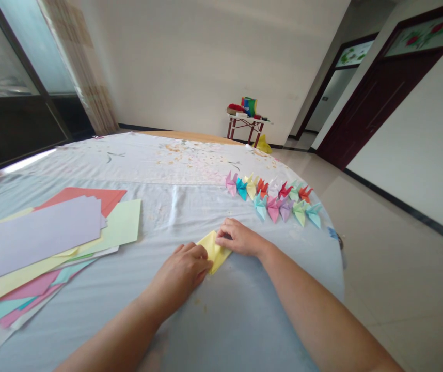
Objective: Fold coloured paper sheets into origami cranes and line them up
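A folded piece of yellow origami paper (214, 251) lies on the pale blue tablecloth (159, 217), pinched between my two hands. My left hand (180, 271) holds its near left end, and my right hand (239, 237) presses on its far right end with the fingertips. Beyond my right hand stand two rows of small folded paper cranes (271, 199) in many colours. A loose stack of coloured paper sheets (39, 243) in lilac, green, coral and pink lies to the left of my left hand.
The round table's edge (332, 248) curves past my right arm, with a tiled floor (399, 248) beyond. A small red-legged stand (247, 124) holding assorted items stands by the far wall, a yellow bag (263, 145) beside it. Windows are left, dark doors right.
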`<state>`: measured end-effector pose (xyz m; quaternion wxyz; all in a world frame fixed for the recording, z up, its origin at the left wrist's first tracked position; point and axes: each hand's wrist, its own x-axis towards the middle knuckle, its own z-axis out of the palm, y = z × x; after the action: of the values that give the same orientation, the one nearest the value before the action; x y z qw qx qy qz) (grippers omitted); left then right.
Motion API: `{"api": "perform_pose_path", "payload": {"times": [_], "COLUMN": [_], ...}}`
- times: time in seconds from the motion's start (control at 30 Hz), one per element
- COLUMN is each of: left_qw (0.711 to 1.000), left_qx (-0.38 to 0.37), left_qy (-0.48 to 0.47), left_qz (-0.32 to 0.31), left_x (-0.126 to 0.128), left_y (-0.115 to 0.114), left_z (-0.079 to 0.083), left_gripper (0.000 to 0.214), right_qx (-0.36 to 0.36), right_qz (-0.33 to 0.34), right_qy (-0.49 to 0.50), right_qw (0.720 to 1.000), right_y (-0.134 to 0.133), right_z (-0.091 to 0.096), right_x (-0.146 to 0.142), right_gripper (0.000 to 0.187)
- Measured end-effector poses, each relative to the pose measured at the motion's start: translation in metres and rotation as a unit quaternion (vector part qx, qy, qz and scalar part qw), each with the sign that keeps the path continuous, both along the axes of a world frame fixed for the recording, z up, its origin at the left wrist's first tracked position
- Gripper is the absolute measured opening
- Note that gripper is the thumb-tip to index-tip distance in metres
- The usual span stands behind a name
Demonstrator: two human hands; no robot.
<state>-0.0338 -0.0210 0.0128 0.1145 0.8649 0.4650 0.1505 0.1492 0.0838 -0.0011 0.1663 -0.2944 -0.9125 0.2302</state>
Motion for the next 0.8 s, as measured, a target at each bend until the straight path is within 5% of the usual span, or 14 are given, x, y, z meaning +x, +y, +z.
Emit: {"api": "perform_pose_path", "payload": {"times": [0.23,0.8], "left_qw": [0.999,0.998], "left_qx": [-0.027,-0.042], "left_qy": [-0.032,0.029], "left_qz": [0.034,-0.031], "left_x": [0.0010,-0.0004], "left_y": [-0.0012,-0.0027], "left_z": [0.0000,0.0058], "left_gripper": [0.025,0.029], "right_qx": [0.024,0.048], "right_qz": [-0.010,-0.014], "right_qy": [0.003,0.004], "right_qw": [1.000,0.999], "right_y": [-0.0012,-0.0006], "right_z": [-0.0021,-0.0061], "right_x": [-0.0008,-0.0021], "right_gripper": [0.013,0.014]}}
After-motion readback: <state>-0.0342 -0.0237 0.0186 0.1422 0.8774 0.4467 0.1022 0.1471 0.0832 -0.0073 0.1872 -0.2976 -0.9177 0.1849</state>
